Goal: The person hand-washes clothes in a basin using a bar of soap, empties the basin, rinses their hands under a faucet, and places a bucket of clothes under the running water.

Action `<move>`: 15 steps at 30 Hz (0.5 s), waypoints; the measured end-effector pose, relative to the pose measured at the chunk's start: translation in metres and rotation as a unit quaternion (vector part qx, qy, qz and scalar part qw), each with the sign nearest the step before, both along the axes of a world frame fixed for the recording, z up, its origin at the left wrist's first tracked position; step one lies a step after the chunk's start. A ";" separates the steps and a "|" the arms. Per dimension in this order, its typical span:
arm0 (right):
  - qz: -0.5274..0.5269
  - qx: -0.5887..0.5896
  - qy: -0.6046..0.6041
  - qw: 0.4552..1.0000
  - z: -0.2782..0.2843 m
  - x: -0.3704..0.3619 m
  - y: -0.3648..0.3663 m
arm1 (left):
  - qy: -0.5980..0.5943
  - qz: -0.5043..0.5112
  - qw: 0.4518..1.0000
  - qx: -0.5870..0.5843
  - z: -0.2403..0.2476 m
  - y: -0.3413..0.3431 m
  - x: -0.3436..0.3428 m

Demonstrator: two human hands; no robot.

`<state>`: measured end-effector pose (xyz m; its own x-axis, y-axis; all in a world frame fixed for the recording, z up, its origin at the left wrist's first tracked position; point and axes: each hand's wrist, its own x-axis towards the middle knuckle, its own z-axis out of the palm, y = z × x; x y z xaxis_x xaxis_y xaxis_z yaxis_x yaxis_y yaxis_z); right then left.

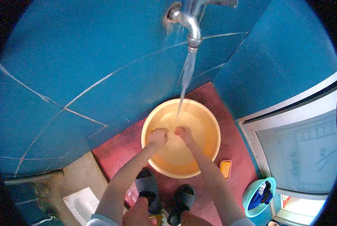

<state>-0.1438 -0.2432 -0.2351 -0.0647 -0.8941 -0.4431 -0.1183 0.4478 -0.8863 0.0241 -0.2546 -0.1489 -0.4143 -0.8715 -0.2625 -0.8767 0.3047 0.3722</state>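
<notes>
My left hand [159,136] and my right hand [184,133] are held over a large yellow basin [213,145], a small gap between them. The fingers of both are curled in. Whatever they hold, if anything, is too small or hidden to make out. Water [186,77] runs in a stream from a metal tap [193,34] on the wall. It falls into the far part of the basin, just beyond my hands. Pale, shallow water seems to cover the basin's bottom.
A red textured mat [210,98] lies under the basin. Right of it sits an orange block in a small dish [225,169]. A turquoise tub [247,196] of dark clothes stands by the white-framed door [255,141]. Blue tiled walls [100,49] close in ahead. A white squat toilet [81,203] is lower left.
</notes>
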 end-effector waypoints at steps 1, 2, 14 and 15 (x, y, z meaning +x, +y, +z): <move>0.009 -0.004 -0.004 1.000 0.030 0.018 -0.015 | 0.130 0.071 0.989 -0.017 -0.007 -0.003 0.011; -0.061 0.009 -0.080 0.995 0.072 0.036 -0.027 | 0.130 0.077 0.988 -0.023 -0.007 -0.007 0.017; -0.251 0.007 -0.232 0.940 0.119 0.062 -0.089 | 0.512 0.277 0.813 0.029 0.047 -0.043 -0.032; -0.261 -0.014 -0.313 0.913 0.117 0.063 -0.089 | 0.509 0.277 0.815 -0.027 0.043 -0.047 -0.034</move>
